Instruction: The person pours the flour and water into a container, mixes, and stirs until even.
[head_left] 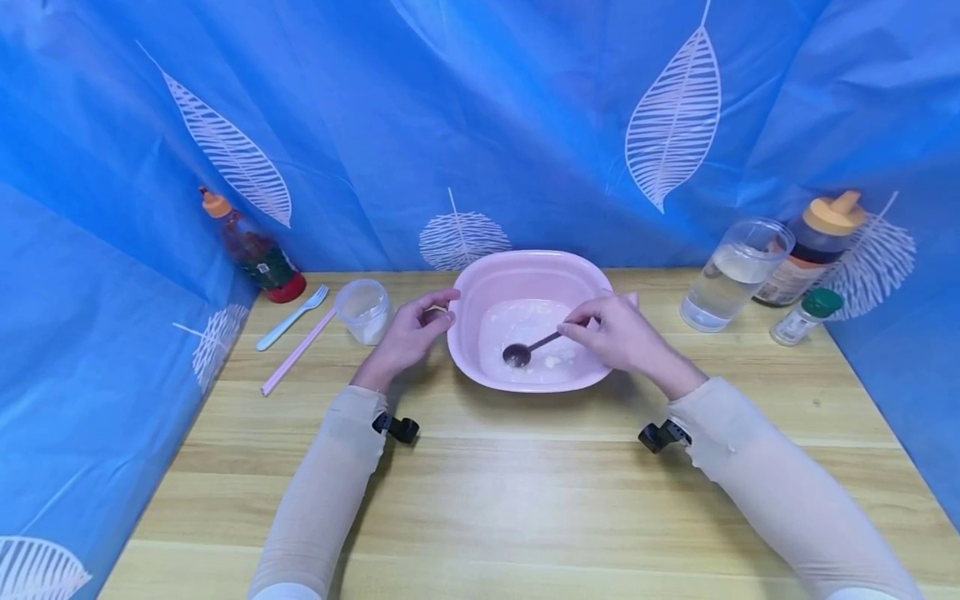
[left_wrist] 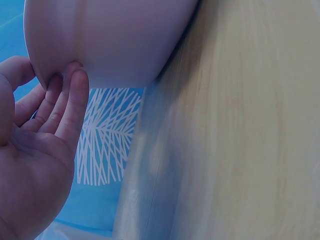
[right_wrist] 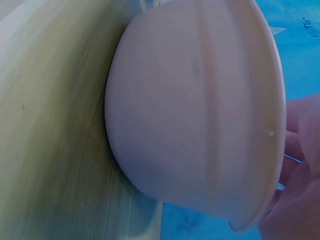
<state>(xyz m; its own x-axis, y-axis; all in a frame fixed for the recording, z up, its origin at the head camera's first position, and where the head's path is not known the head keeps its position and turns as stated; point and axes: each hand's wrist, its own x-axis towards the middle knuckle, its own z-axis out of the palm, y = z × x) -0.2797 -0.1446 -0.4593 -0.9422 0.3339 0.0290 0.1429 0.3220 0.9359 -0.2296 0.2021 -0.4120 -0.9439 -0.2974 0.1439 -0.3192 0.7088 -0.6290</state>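
Observation:
A pink plastic basin (head_left: 480,377) stands on the table with white powder (head_left: 558,360) and small clumps over its bottom. On its left side my left hand (head_left: 411,335) holds the rim; in the left wrist view the thumb lies at the edge and the fingertips (left_wrist: 75,67) reach under the lip. My right hand (head_left: 617,333) pinches the thin handle of a small dark brown measuring spoon (head_left: 517,356) over the right rim. The spoon's round bowl is low inside the basin, near the powder. From the right wrist, the basin wall (right_wrist: 165,110) hides the spoon.
To the left are a clear plastic cup (head_left: 363,304) with something white inside, a light blue fork (head_left: 292,318), pink chopsticks (head_left: 298,352) and a red sauce bottle (head_left: 262,258). At right stand a glass of water (head_left: 723,283), a dark sauce bottle (head_left: 806,250) and a green-capped jar (head_left: 804,319).

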